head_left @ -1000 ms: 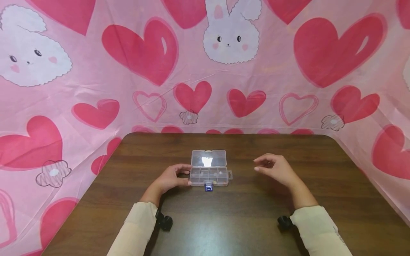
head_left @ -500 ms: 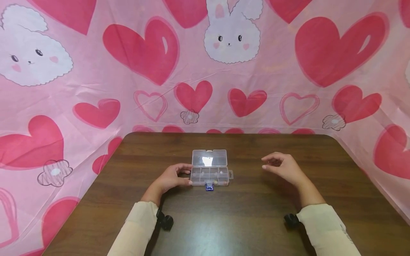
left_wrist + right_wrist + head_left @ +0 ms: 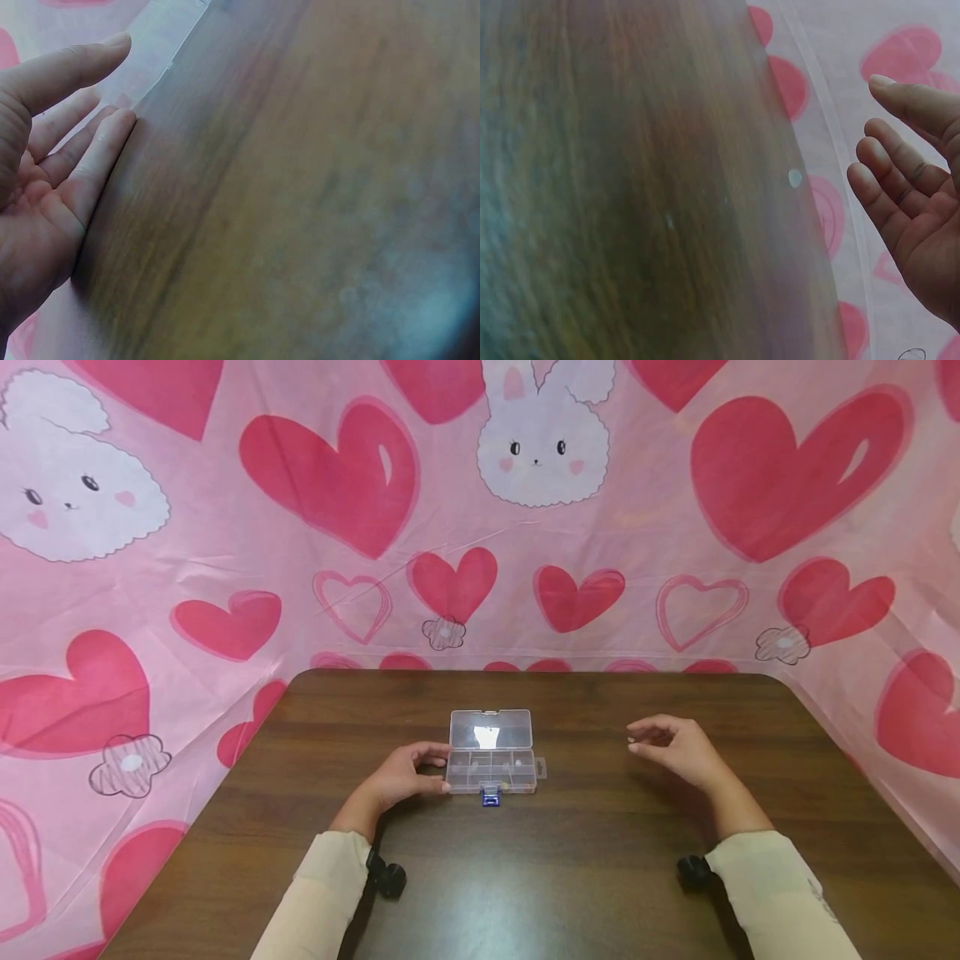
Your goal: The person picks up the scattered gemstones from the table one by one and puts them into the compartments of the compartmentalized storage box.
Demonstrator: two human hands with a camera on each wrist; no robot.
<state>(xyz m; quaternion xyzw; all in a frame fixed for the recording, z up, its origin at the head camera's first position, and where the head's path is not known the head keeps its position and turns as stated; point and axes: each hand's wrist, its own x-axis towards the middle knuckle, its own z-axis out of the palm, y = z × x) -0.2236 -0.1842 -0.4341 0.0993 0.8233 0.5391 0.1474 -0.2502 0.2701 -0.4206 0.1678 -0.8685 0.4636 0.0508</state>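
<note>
A clear plastic compartment box (image 3: 480, 781) stands on the table with its lid (image 3: 468, 727) raised at the back and a blue latch (image 3: 491, 797) at the front. Small pale and orange bits lie inside, too small to identify. At the box's left end, my left hand (image 3: 397, 777) touches the front corner with the thumb and the rear corner with the fingertips. My right hand (image 3: 682, 752) hovers well to the right of the box. Its fingers curve loosely, thumb apart, and nothing shows between them. A small whitish oval (image 3: 795, 178) appears near those fingertips in the right wrist view; its kind is unclear.
The dark wooden table (image 3: 480, 877) has rounded far corners. Pink cloth (image 3: 585, 535) printed with hearts and rabbits hangs behind it and on both sides. A hanging tab (image 3: 542, 768) sticks out from the box's right end.
My right hand has moved right, farther from the box. My left hand and the box have stayed in place.
</note>
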